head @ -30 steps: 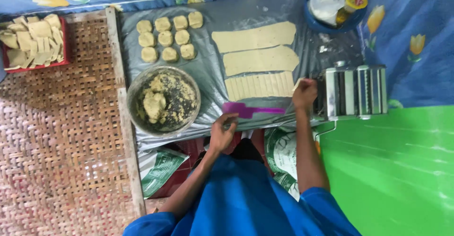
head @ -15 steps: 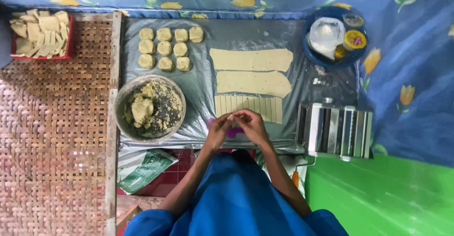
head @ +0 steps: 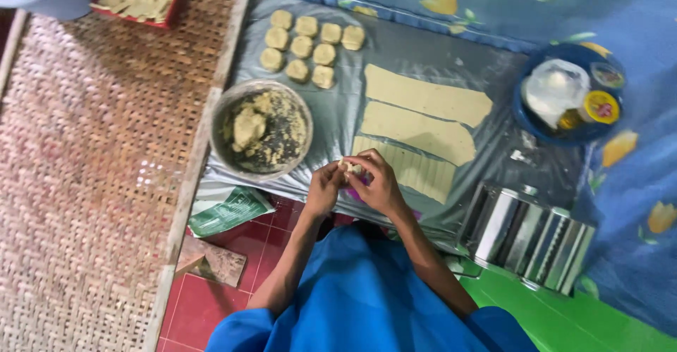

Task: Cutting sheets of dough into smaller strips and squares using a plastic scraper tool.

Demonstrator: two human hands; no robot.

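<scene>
Pinching a small lump of dough (head: pixel 352 168) between them, the left hand (head: pixel 326 188) and right hand (head: pixel 381 183) meet fingertip to fingertip, each grip closed on the lump and holding it above the near edge of the grey plastic sheet (head: pixel 416 63); the dough looks soft, light and easily dented, so fingertips at its edges suit it better than a squeeze, and it may well be tacky; just beyond the left grip sits the metal bowl (head: pixel 262 130) of dough and dark seeds; just past the right grip lie flat dough sheets (head: pixel 423 112); farther off, the round dough pieces (head: pixel 310 45); off to the right, the pasta roller (head: pixel 529 236).
</scene>
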